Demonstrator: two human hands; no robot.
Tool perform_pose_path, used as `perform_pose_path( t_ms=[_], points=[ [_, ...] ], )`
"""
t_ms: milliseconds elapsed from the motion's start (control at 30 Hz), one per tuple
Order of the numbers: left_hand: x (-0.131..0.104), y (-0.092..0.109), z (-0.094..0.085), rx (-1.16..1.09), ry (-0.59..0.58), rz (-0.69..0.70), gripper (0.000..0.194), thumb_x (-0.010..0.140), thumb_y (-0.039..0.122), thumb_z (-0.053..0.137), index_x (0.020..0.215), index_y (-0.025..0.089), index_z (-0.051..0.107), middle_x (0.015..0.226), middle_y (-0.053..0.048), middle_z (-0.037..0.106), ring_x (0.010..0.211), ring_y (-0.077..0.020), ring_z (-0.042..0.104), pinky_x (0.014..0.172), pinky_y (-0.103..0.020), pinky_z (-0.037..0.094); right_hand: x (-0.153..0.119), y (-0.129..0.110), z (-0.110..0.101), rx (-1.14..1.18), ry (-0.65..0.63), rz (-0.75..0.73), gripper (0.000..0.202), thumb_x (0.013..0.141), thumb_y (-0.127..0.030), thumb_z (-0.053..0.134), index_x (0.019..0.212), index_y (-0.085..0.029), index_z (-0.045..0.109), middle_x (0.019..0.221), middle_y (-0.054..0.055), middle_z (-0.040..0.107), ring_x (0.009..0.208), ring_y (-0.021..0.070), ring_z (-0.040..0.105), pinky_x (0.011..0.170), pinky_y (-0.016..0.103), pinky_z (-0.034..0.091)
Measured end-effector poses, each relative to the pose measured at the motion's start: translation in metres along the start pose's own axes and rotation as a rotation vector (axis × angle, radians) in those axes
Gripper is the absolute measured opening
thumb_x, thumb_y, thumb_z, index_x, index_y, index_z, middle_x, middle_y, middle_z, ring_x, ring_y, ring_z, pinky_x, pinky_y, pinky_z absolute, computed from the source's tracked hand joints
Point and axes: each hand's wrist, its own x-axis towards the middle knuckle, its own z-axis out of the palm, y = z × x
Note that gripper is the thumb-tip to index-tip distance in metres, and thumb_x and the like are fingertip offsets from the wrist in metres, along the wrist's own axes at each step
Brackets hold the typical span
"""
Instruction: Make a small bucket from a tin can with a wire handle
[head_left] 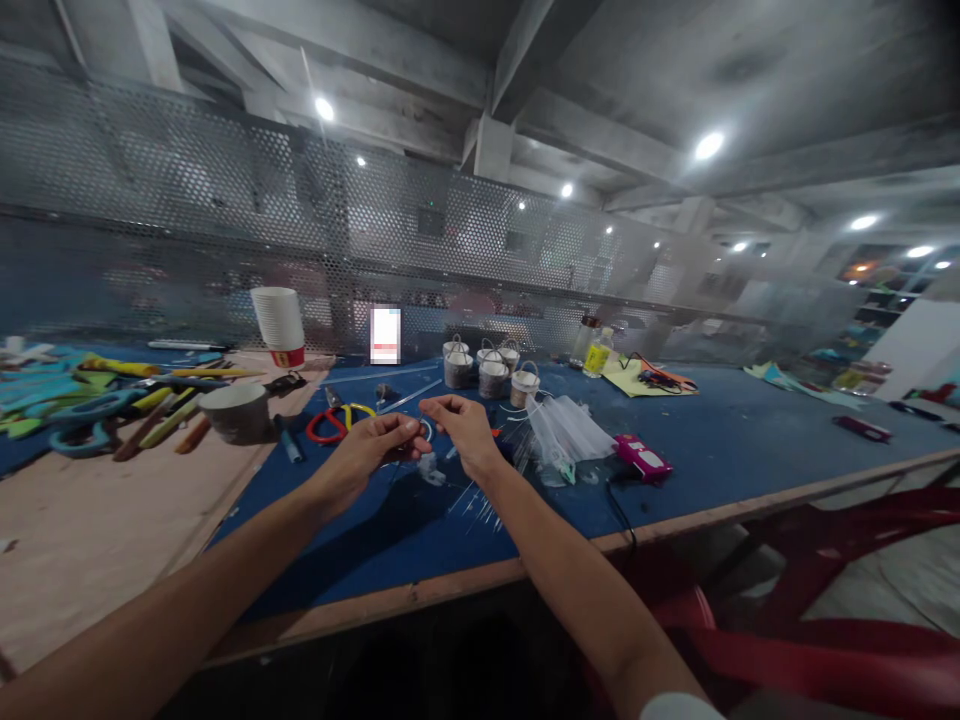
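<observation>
Above the blue table mat, my left hand [384, 442] is closed, its thumb and fingers pinching a small pale ring [427, 430] that looks like a loop of wire or cord. My right hand [463, 428] is beside it with thumb and forefinger pressed together near the ring's top; what lies between those fingertips is too small to make out. Below the hands is a crumpled bit of clear plastic [431, 470], and thin straight wires [484, 505] are scattered near my right forearm. Pliers with red and yellow handles [341, 422] lie just behind my left hand.
Several small pails [493, 378] with wire handles stand behind my hands. A clear plastic bag [571, 430] and a magenta device [643, 458] lie to the right. Leftward are a grey cup [236, 412], stacked paper cups [278, 325] and scissors [94, 415]. A perforated metal screen [420, 225] rises behind.
</observation>
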Motion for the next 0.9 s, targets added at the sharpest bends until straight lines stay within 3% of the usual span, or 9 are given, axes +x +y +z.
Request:
perform_pose_path(
  t_ms=[167,333,433,533,733,900],
  points=[
    [-0.0008,0.0012,0.0003,0.055,0.047,-0.020,0.028,0.069,0.041,0.088,0.074,0.017,0.073,0.077,-0.009,0.078,0.069,-0.0180,0.069,0.074,-0.030,0.054,-0.0009,-0.0007,0.0000,-0.033,0.022,0.004,0.031,0.066,-0.044,0.084,0.075,-0.016,0.074,0.068,-0.002,0.062,0.061,0.0106,0.047,0.062,0.025,0.040],
    [-0.0030,0.0049,0.0005,0.026,-0.045,-0.061,0.029,0.078,0.045,0.081,0.078,0.017,0.072,0.081,-0.006,0.079,0.074,-0.0166,0.069,0.082,-0.030,0.052,-0.0024,-0.0031,0.0009,0.001,0.013,0.016,0.035,0.063,-0.047,0.085,0.074,-0.015,0.073,0.065,-0.002,0.060,0.060,0.0104,0.046,0.060,0.025,0.038],
    [-0.0028,0.0046,0.0006,0.058,-0.035,-0.057,0.030,0.076,0.046,0.082,0.081,0.017,0.073,0.080,-0.006,0.078,0.078,-0.0197,0.070,0.085,-0.034,0.051,-0.0023,-0.0027,0.0012,0.020,0.018,0.022,0.036,0.062,-0.046,0.087,0.072,-0.015,0.072,0.064,-0.003,0.058,0.059,0.0099,0.045,0.060,0.025,0.037],
    [-0.0018,0.0036,-0.0002,0.117,0.018,-0.020,0.030,0.071,0.043,0.086,0.075,0.018,0.071,0.076,-0.005,0.077,0.078,-0.0205,0.070,0.084,-0.034,0.050,-0.0015,-0.0004,0.0007,0.015,0.006,0.015,0.036,0.062,-0.047,0.087,0.072,-0.015,0.073,0.064,-0.003,0.058,0.059,0.0097,0.044,0.060,0.025,0.037],
    [-0.0029,0.0053,0.0007,0.057,-0.086,-0.072,0.029,0.079,0.046,0.079,0.081,0.017,0.074,0.082,-0.006,0.079,0.076,-0.0167,0.067,0.082,-0.031,0.049,0.0000,0.0024,-0.0013,0.009,-0.013,0.024,0.037,0.063,-0.048,0.086,0.073,-0.015,0.072,0.063,-0.003,0.057,0.059,0.0097,0.044,0.059,0.025,0.036],
    [-0.0023,0.0056,-0.0008,0.146,-0.017,-0.025,0.026,0.072,0.040,0.086,0.072,0.018,0.072,0.073,-0.003,0.076,0.072,-0.0170,0.065,0.076,-0.030,0.047,-0.0002,0.0019,-0.0018,0.016,-0.011,0.019,0.036,0.064,-0.047,0.086,0.071,-0.016,0.071,0.061,-0.004,0.053,0.057,0.0090,0.041,0.058,0.025,0.034]
  ],
)
